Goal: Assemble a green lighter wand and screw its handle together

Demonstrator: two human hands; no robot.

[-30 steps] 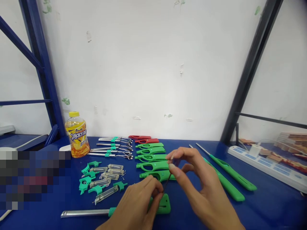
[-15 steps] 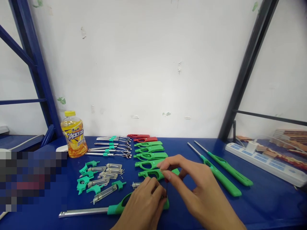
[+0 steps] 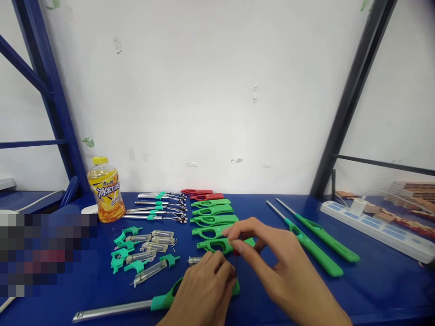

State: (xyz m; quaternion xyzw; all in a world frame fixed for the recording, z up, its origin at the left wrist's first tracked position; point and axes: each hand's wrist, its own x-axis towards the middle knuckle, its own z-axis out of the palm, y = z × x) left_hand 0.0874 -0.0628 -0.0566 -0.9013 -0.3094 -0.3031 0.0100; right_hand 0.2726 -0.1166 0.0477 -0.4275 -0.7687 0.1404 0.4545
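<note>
My left hand [image 3: 204, 290] rests closed on the green handle of a long-nosed lighter [image 3: 163, 299] that lies at the near edge of the blue table, its metal tube [image 3: 112, 310] pointing left. My right hand [image 3: 282, 271] hovers just right of it, thumb and forefinger pinched on a thin dark wire [image 3: 235, 262] that runs down to the handle. Behind my hands lies a row of green handle shells [image 3: 212, 220], with two red shells [image 3: 202, 194] at the far end.
Left of the shells lie metal tubes with wires [image 3: 159, 207] and several teal triggers and clear gas cells [image 3: 144, 251]. A yellow-capped drink bottle [image 3: 105, 190] stands at the back left. Two finished green lighters [image 3: 316, 240] and a white power strip [image 3: 377, 231] lie to the right.
My right hand dropped from a raised position down close to the left hand, drawing the wire toward the handle. The lighter shifted slightly left and toward me.
</note>
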